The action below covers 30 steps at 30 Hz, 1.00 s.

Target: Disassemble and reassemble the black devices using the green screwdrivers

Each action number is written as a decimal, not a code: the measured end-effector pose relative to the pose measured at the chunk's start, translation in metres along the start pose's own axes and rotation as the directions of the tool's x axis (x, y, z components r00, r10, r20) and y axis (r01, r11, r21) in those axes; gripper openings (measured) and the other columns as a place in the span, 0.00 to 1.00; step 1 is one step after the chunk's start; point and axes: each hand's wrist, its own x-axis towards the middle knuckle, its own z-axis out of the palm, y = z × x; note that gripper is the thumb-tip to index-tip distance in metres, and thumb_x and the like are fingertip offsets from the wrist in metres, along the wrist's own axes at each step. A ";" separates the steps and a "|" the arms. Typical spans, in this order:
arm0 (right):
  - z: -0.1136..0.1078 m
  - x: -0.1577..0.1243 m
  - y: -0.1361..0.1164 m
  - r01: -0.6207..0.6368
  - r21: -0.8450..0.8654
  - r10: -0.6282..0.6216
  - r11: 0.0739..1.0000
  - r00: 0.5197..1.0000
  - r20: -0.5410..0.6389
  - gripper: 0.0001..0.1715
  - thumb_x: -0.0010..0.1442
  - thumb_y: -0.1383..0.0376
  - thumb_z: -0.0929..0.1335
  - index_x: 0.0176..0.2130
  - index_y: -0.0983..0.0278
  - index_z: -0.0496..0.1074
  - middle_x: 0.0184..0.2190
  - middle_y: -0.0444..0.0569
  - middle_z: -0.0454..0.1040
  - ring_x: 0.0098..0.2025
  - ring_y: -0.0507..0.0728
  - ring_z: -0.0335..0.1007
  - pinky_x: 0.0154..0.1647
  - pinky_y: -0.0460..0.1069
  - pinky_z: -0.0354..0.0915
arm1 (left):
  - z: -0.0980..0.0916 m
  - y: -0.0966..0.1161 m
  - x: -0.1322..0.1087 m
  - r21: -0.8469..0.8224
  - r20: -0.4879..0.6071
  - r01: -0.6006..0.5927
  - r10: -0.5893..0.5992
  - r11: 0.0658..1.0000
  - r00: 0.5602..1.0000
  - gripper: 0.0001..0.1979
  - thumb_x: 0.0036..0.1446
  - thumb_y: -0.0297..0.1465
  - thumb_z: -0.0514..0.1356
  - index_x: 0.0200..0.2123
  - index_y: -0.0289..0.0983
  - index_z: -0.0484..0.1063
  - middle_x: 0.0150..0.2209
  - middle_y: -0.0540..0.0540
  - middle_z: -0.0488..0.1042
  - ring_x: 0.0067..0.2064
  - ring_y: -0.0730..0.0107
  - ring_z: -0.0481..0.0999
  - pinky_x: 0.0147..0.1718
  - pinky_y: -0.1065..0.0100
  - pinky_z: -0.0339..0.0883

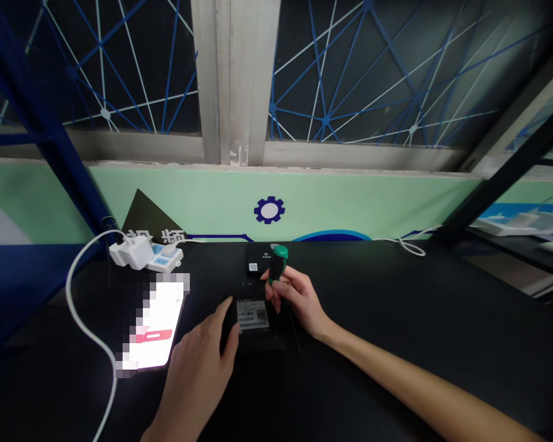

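Note:
My right hand [299, 298] is closed around a screwdriver [279, 263] with a green and black handle, held upright. The tool's tip is hidden by my fingers and the dark background. Below it lies a flat black device [252, 344] with a white printed label [252, 314] facing up. My left hand [207, 353] grips the device's left side, thumb at the near part and a finger at the far corner. Just beyond, tiny screw-like bits [247, 283] lie on the black table. Behind them sits a black box [254, 255] with a logo and a QR sticker.
A phone [159, 325] with a lit, partly pixelated screen lies left of my left hand. Behind it are a white power strip [163, 256] and plugged-in adapters. A white cable [76, 313] loops down the left side. Another cable [412, 247] lies along the wall at right.

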 end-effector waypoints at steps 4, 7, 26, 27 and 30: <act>-0.001 0.001 -0.002 0.005 -0.015 -0.005 1.000 1.000 -0.017 0.15 0.61 0.56 0.70 0.41 0.65 0.75 0.26 0.44 0.72 0.21 0.49 0.62 0.23 0.46 0.61 | 0.002 -0.002 0.000 -0.001 0.003 0.001 -0.001 1.000 1.000 0.25 0.69 0.37 0.46 0.65 0.40 0.62 0.37 0.43 0.79 0.41 0.55 0.81 0.36 0.63 0.69; -0.001 0.000 -0.003 -0.002 -0.011 0.002 1.000 1.000 -0.022 0.14 0.62 0.56 0.70 0.41 0.65 0.75 0.26 0.44 0.71 0.21 0.49 0.62 0.22 0.46 0.62 | 0.002 -0.004 0.001 -0.006 0.012 -0.005 0.005 1.000 1.000 0.25 0.69 0.38 0.46 0.66 0.40 0.62 0.37 0.43 0.79 0.40 0.55 0.81 0.35 0.62 0.69; -0.001 0.001 -0.004 0.001 -0.071 -0.007 0.998 0.996 -0.089 0.12 0.61 0.59 0.70 0.40 0.65 0.74 0.25 0.44 0.74 0.21 0.50 0.62 0.23 0.46 0.61 | 0.000 0.000 0.000 -0.002 0.032 0.024 -0.023 1.000 0.999 0.24 0.70 0.37 0.46 0.66 0.40 0.62 0.39 0.42 0.79 0.42 0.55 0.81 0.37 0.62 0.69; -0.001 0.001 -0.004 0.005 -0.071 -0.011 0.997 0.996 -0.085 0.12 0.62 0.59 0.70 0.41 0.65 0.74 0.25 0.44 0.74 0.21 0.49 0.62 0.23 0.46 0.60 | 0.000 0.000 0.001 -0.003 0.036 0.026 -0.026 1.000 0.999 0.24 0.70 0.37 0.47 0.66 0.40 0.61 0.39 0.42 0.79 0.43 0.55 0.81 0.37 0.62 0.69; -0.001 0.001 -0.002 0.017 -0.056 -0.021 0.998 0.997 -0.072 0.12 0.64 0.59 0.69 0.44 0.63 0.69 0.25 0.43 0.76 0.21 0.49 0.61 0.23 0.45 0.59 | 0.000 -0.001 0.001 -0.002 0.040 0.026 -0.025 1.000 0.999 0.24 0.70 0.36 0.47 0.66 0.40 0.61 0.40 0.42 0.79 0.43 0.55 0.81 0.37 0.62 0.69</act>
